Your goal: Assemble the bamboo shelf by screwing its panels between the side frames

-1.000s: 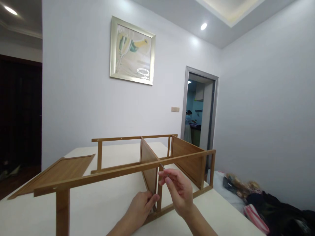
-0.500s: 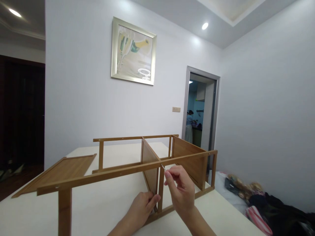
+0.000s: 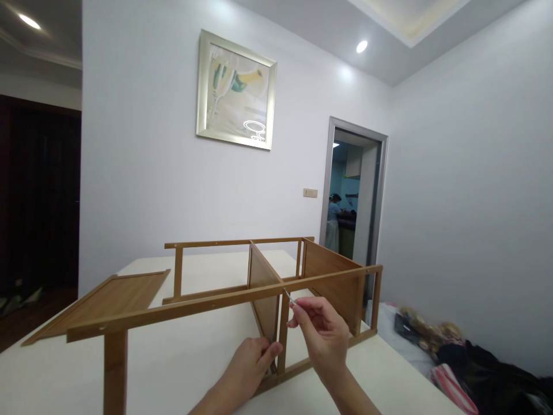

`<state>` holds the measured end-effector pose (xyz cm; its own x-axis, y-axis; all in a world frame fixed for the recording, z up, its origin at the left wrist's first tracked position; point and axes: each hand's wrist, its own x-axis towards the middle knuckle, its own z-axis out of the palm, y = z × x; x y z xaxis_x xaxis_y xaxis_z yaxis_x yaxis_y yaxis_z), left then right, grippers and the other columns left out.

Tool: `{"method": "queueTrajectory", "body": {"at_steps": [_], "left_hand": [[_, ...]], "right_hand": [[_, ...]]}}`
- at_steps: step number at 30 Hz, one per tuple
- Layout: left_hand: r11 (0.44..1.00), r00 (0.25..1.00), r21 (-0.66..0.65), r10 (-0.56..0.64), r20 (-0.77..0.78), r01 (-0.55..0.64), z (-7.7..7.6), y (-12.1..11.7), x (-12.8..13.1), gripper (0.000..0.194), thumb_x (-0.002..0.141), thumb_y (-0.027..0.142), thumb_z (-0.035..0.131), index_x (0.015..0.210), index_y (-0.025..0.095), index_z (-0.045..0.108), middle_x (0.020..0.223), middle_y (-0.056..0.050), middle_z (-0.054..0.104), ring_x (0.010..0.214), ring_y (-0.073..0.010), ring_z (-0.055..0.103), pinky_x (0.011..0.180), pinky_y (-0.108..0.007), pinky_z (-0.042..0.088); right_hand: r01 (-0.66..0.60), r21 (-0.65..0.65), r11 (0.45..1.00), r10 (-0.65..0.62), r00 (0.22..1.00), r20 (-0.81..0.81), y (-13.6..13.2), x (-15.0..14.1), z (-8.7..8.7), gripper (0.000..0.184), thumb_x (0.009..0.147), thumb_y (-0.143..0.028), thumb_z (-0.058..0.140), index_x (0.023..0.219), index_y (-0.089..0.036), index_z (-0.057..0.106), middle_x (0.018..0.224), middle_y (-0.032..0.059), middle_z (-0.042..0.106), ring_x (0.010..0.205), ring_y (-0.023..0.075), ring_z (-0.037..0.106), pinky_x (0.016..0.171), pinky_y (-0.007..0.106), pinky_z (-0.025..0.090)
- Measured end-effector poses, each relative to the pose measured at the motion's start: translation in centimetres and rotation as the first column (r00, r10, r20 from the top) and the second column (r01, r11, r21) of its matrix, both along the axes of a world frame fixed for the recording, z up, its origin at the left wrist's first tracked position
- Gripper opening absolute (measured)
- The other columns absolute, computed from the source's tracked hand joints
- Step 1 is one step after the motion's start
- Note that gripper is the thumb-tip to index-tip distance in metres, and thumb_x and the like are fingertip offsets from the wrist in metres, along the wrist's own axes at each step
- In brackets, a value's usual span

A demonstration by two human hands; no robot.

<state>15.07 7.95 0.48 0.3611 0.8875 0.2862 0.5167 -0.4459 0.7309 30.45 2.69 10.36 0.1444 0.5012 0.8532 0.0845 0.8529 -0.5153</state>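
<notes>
Above the bench (image 3: 397,377), right hand (image 3: 325,334): thin rod (image 3: 290,297) is pinched, slanted up-left to rail (image 3: 207,303).
Left hand (image 3: 250,364): middle panel (image 3: 268,316) is gripped.

The right hand (image 3: 324,334) has moved a little away from the wooden frame (image 3: 181,310), and the thin metal tool (image 3: 290,297) leans more now.

Domestic interior with pale walls (image 3: 142,173), a framed picture (image 3: 235,90) and a doorway (image 3: 355,193).
White table (image 3: 185,357) in the foreground; beige switch plate (image 3: 310,193) beside the grey-framed doorway, through which a person (image 3: 333,222) stands in a bluish-lit room; recessed ceiling light (image 3: 362,46) near the tray ceiling (image 3: 401,20); dark door (image 3: 41,202) at the left edge; clothing (image 3: 488,369) heaped on a pale surface (image 3: 415,346), lower right.
</notes>
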Motion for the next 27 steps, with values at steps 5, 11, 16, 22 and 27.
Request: {"method": "queueTrajectory", "body": {"at_steps": [5,11,16,22,27], "left_hand": [[1.0,1.0,-0.01,0.004,0.001,-0.004,0.2,-0.1,0.0,0.063,0.086,0.071,0.031,0.062,0.018,0.052,0.056,-0.001,0.057,0.052,-0.0133,0.047,0.053,-0.025,0.032],[1.0,0.999,-0.019,0.021,-0.041,-0.022,0.3,-0.3,0.0,0.066,0.086,0.072,0.028,0.063,0.017,0.056,0.058,-0.003,0.059,0.053,-0.014,0.049,0.055,-0.025,0.034],[0.999,1.0,-0.044,0.004,-0.025,-0.005,0.4,-0.4,0.0,0.069,0.086,0.073,0.027,0.064,0.016,0.058,0.06,-0.004,0.061,0.055,-0.0149,0.05,0.056,-0.026,0.035],[0.999,0.999,-0.04,0.004,-0.043,-0.005,0.5,-0.4,0.0,0.069,0.086,0.073,0.024,0.066,0.016,0.059,0.063,-0.005,0.062,0.057,-0.0154,0.051,0.058,-0.026,0.035],[1.0,1.0,-0.023,0.004,-0.02,-0.004,0.3,-0.4,-0.1,0.066,0.086,0.072,0.028,0.062,0.017,0.055,0.059,-0.003,0.06,0.054,-0.0143,0.05,0.057,-0.025,0.035]], "right_hand": [[0.274,0.301,0.913,-0.313,0.945,0.089,0.4,0.3,0.0,0.012,0.08,-0.008,0.066,0.084,-0.019,0.065,0.08,0.0039,0.063,0.073,0.0161,0.063,0.062,0.029,0.055],[0.158,0.194,0.968,-0.187,0.972,0.14,-0.1,-0.2,-0.1,0.022,0.087,-0.011,0.059,0.105,-0.021,0.065,0.083,0.0034,0.065,0.065,0.0133,0.063,0.055,0.025,0.055],[-0.082,0.07,0.994,0.074,0.991,0.115,-0.6,-0.1,0.3,0.021,0.09,-0.016,0.056,0.104,-0.023,0.069,0.089,0.0062,0.066,0.074,0.0171,0.068,0.06,0.029,0.061],[-0.067,0.131,0.989,0.043,0.983,0.177,-0.3,0.2,0.3,0.026,0.09,-0.012,0.054,0.109,-0.024,0.067,0.093,0.0072,0.066,0.081,0.0183,0.067,0.065,0.032,0.06],[0.19,0.303,0.934,-0.266,0.935,0.234,0.1,0.4,0.4,0.019,0.085,-0.01,0.061,0.098,-0.022,0.067,0.095,0.0079,0.064,0.087,0.0193,0.064,0.071,0.033,0.057]]}}
